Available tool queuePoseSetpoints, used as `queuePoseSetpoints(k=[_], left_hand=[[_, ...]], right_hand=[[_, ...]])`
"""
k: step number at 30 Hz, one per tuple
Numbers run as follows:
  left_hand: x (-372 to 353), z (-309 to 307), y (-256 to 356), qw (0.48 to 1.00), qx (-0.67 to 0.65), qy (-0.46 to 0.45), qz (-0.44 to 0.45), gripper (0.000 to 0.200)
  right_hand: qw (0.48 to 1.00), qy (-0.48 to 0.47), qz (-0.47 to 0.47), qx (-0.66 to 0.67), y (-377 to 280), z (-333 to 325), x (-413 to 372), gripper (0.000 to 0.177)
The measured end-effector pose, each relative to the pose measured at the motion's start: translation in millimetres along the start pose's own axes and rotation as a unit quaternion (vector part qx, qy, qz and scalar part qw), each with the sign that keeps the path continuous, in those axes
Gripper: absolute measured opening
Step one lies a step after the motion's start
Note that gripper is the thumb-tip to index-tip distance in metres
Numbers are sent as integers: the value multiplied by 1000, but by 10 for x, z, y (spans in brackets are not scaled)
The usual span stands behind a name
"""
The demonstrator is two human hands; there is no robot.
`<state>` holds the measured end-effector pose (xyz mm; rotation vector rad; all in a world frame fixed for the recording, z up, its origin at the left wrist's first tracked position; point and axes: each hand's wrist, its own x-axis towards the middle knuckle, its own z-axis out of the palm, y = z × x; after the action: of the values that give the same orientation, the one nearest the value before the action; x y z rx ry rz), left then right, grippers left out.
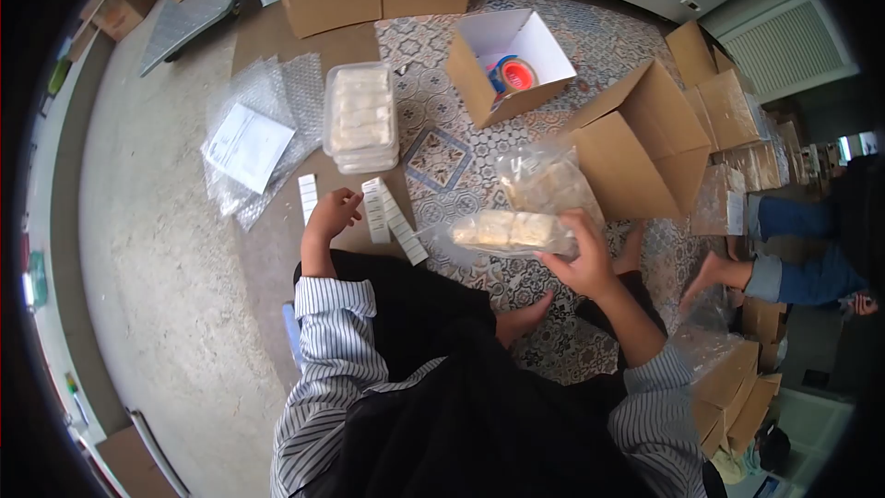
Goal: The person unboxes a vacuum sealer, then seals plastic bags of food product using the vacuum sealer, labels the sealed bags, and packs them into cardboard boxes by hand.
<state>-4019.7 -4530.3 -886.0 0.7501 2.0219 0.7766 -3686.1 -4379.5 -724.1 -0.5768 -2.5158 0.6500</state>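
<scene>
My right hand is closed around one end of a clear plastic packet holding pale, cream-coloured pieces. Behind it on the tiled floor lies another clear bag with similar pale contents. My left hand has curled fingers, with the fingertips pressed together; whatever they may pinch is too small to make out. Beside that hand lie white printed label strips: one to its left, two to its right. Just beyond stand stacked clear plastic tubs filled with pale pieces.
A small carton holds tape rolls. To its right stands an open cardboard box. Bubble wrap with a white paper lies at left. Another person's jeans-clad legs and more boxes are at right.
</scene>
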Motion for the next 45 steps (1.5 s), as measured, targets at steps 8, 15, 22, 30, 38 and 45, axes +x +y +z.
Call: queuePoseSetpoints(k=[8,15,22,30,38,45], left_hand=[[339,194,-404,997,37,70,-24,41],[380,277,-74,964,122,-204,-120,33],[207,279,136,955,-180,-224,-79,22],[35,373,205,895,-327,-295,-64,25],[134,394,136,876,-350,-328,-55,24],[129,392,187,875,-337,-343,-63,25]], right_hand=[[956,13,-158,-246,627,1446,-1069,25],[949,-160,-30,-269,686,1662,-1492,28],[971,-174,118,-116,121,1464,-810,33],[894,-6,259,365,-17,2102,11,23],[913,30,220,343,-71,2107,54,15],[932,46,181,312,-57,2116,27,7]])
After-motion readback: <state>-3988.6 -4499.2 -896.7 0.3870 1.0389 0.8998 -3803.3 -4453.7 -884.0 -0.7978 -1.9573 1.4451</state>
